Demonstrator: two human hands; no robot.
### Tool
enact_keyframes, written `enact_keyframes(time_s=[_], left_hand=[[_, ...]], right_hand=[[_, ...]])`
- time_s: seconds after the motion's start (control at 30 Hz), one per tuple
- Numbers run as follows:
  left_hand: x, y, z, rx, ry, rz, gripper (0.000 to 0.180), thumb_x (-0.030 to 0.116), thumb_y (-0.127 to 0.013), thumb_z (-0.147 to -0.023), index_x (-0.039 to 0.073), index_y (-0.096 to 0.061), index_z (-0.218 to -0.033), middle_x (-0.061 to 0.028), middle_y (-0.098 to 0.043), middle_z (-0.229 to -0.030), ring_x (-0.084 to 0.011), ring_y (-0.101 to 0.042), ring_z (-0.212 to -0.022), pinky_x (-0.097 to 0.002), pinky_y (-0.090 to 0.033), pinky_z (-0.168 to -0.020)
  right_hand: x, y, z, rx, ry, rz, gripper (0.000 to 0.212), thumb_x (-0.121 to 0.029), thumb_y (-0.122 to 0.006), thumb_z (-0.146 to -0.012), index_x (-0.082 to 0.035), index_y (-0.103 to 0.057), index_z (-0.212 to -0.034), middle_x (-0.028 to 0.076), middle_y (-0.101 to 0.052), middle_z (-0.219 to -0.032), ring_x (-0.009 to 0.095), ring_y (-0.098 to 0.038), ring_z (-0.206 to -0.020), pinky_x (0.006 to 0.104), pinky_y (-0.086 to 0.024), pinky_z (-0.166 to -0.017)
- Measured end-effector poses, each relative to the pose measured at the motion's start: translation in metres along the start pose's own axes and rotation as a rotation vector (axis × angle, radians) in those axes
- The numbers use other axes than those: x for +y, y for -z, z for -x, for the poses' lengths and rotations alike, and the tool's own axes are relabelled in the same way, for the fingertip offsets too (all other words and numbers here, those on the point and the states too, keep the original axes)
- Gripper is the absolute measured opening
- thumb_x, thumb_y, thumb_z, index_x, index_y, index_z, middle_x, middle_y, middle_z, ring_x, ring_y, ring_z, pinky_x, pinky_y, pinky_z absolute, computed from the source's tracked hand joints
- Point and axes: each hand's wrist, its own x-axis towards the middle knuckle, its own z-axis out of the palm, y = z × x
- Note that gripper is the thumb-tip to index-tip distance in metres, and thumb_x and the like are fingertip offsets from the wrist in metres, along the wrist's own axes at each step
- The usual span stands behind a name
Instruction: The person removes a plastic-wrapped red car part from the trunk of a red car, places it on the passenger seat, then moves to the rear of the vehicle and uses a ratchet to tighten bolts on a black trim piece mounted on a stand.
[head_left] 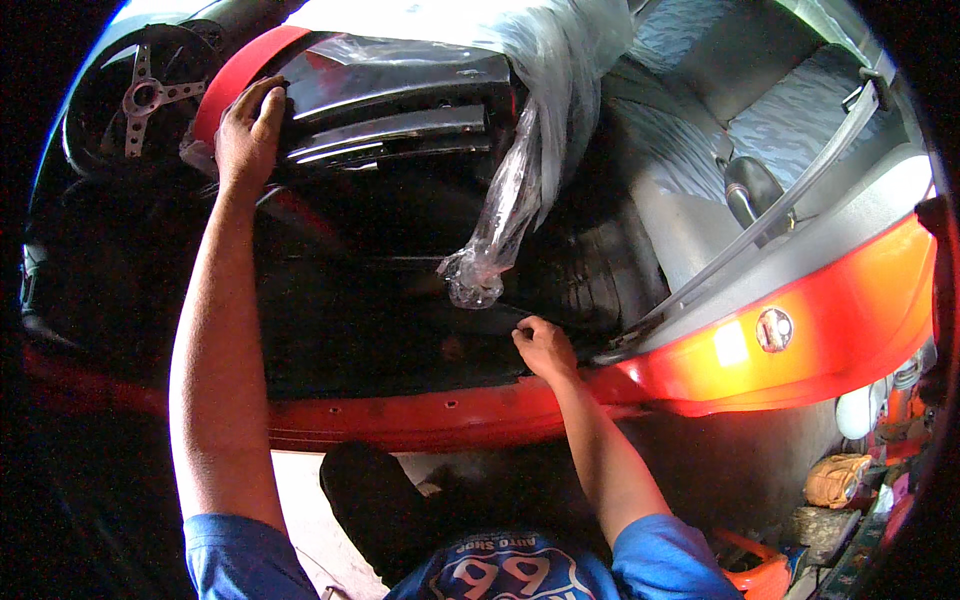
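My left hand (pixel 250 135) is closed over the left edge of a red curved panel (pixel 232 88), which lies in the car with glossy black slatted parts (pixel 400 90) beside it. Clear plastic sheeting (pixel 510 190) drapes over the right end of these parts and hangs down in a bunched tail. Low by the door opening, my right hand (pixel 547 347) has its fingers pinched together above the dark car floor (pixel 360 330). A thin dark line seems to run from its fingertips, too faint to name. The shadow hides much of the floor.
A steering wheel (pixel 145 95) is at the far left. The red door sill (pixel 400 420) crosses in front of me. On the right are a patterned rear seat (pixel 800 110), a seat belt (pixel 800 190) and the red body side (pixel 790 350). Several items clutter the ground at lower right, including an orange-brown bundle (pixel 838 481).
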Motion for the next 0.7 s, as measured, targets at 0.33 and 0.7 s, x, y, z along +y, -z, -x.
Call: enact_keyframes(time_s=[0.33,0.7], left_hand=[[0.003,0.000,0.000,0.031,-0.043,-0.011,0.034,0.027,-0.062,-0.098,0.005,-0.074,-0.120,-0.0159,-0.072,-0.125,-0.0312,-0.066,-0.122,-0.0389,-0.047,-0.107],[0.025,0.003,0.005,0.101,-0.073,-0.070,0.040,0.030,-0.059,-0.091,0.003,-0.076,-0.114,-0.0176,-0.073,-0.121,-0.0333,-0.067,-0.118,-0.0450,-0.049,-0.107]], right_hand=[[-0.011,0.005,0.002,-0.027,-0.045,-0.038,0.032,-0.034,-0.070,-0.093,-0.010,-0.073,-0.114,0.017,-0.074,-0.115,0.037,-0.069,-0.110,0.0448,-0.054,-0.093],[0.007,-0.007,-0.006,0.010,0.126,-0.039,0.033,-0.028,-0.071,-0.093,0.000,-0.071,-0.112,0.022,-0.074,-0.109,0.039,-0.071,-0.102,0.0449,-0.055,-0.089]])
